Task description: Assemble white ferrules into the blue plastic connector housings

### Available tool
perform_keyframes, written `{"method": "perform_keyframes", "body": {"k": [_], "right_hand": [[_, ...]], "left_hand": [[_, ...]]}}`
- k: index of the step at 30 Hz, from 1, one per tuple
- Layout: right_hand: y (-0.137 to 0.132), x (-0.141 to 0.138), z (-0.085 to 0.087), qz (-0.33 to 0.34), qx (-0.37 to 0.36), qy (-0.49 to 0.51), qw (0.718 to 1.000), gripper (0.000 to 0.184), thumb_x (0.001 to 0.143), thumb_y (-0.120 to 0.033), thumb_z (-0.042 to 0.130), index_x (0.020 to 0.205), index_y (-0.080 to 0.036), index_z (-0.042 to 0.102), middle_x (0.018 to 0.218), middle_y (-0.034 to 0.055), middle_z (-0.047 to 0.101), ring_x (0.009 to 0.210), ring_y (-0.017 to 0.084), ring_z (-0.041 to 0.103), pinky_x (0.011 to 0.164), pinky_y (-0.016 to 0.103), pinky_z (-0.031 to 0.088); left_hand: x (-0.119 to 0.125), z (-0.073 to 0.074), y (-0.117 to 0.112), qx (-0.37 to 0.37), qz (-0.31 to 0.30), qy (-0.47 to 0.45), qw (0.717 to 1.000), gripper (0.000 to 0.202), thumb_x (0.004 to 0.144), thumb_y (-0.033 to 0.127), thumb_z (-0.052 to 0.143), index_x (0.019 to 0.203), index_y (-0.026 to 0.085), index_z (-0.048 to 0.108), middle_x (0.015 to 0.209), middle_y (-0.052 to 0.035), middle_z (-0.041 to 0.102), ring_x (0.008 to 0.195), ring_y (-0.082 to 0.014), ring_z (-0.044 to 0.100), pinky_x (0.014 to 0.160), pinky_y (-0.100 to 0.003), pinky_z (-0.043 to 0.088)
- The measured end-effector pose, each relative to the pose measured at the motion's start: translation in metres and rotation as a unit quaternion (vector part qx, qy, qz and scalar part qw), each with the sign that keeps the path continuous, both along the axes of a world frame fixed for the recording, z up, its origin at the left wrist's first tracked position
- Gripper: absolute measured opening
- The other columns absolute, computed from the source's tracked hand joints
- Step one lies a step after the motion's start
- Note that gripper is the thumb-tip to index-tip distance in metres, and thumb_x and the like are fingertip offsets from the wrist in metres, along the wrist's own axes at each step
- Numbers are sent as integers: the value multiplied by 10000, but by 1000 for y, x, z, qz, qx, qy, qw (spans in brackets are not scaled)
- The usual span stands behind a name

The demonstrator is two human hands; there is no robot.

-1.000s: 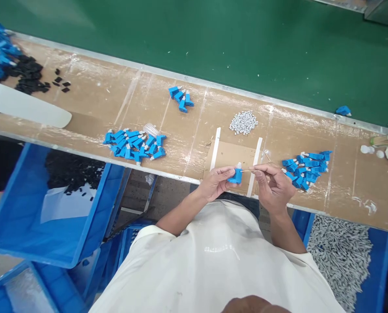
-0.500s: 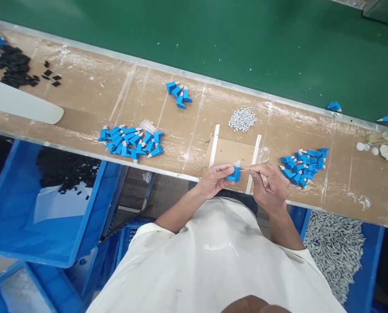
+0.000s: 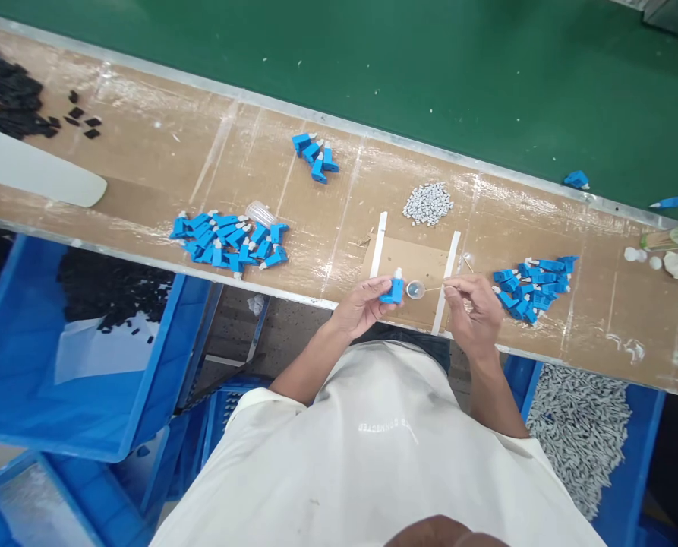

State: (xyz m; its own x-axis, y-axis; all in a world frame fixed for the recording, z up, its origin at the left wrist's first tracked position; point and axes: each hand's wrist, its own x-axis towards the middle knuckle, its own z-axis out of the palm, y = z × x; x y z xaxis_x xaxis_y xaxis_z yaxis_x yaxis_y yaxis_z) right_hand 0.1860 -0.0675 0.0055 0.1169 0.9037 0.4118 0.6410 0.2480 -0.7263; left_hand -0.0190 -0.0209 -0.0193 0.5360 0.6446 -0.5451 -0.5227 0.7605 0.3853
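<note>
My left hand [image 3: 361, 304] pinches a small blue connector piece [image 3: 394, 290] with a white tip, held over the bench's front edge. My right hand [image 3: 472, 308] is closed on a thin wooden stick [image 3: 434, 289] whose tip points left into a small round clear dish [image 3: 414, 289]. The dish lies on a cardboard pad [image 3: 410, 266] between two white strips. To my right lies a pile of blue pieces [image 3: 532, 285]. A larger blue pile [image 3: 228, 241] sits on my left.
A heap of small grey parts [image 3: 428, 203] and a few blue pieces [image 3: 316, 158] lie further back. Black parts [image 3: 17, 106] are far left, a green belt [image 3: 373, 68] behind. Blue bins [image 3: 59, 357] stand below the bench; one on the right holds grey parts [image 3: 583, 425].
My left hand drew the blue piece leftward away from the stick. The stick's tip now rests at the small clear dish, which has come into view between my hands.
</note>
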Motion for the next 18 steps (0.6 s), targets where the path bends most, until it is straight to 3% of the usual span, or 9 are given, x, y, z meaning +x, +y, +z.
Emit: {"method": "perform_keyframes", "body": {"k": [5, 10, 13, 18], "right_hand": [[3, 2, -31, 31, -101, -54, 993, 301, 1032, -388, 508, 1051, -222, 758, 962, 98, 709, 888, 236, 680, 777, 386, 568], [32, 18, -34, -1, -114, -114, 987, 379, 1044, -397, 451, 1246, -196, 701, 985, 114, 726, 859, 242, 674, 809, 396, 550], [74, 21, -37, 5, -117, -125, 985, 266, 992, -344, 545, 1091, -189, 738, 923, 88, 746, 767, 214, 659, 775, 362, 537], [133, 4, -50, 23, -160, -170, 972, 143, 920, -219, 601, 874, -164, 725, 890, 99, 744, 822, 223, 669, 812, 354, 515]], "left_hand": [[-6, -9, 7, -39, 38, 23, 998, 88, 845, 107, 708, 930, 90, 719, 821, -52, 759, 602, -104, 712, 536, -140, 585], [-7, -17, 10, -59, 46, 5, 997, 75, 850, 87, 697, 924, 91, 702, 783, -45, 743, 597, -104, 713, 529, -135, 585], [-9, -22, 13, -55, 43, -20, 997, 90, 825, 93, 735, 906, 81, 699, 739, -48, 726, 596, -118, 717, 514, -139, 579], [-11, -31, 15, -43, 33, -59, 997, 132, 810, 108, 760, 925, 73, 707, 755, -62, 731, 628, -127, 726, 520, -141, 579]]}}
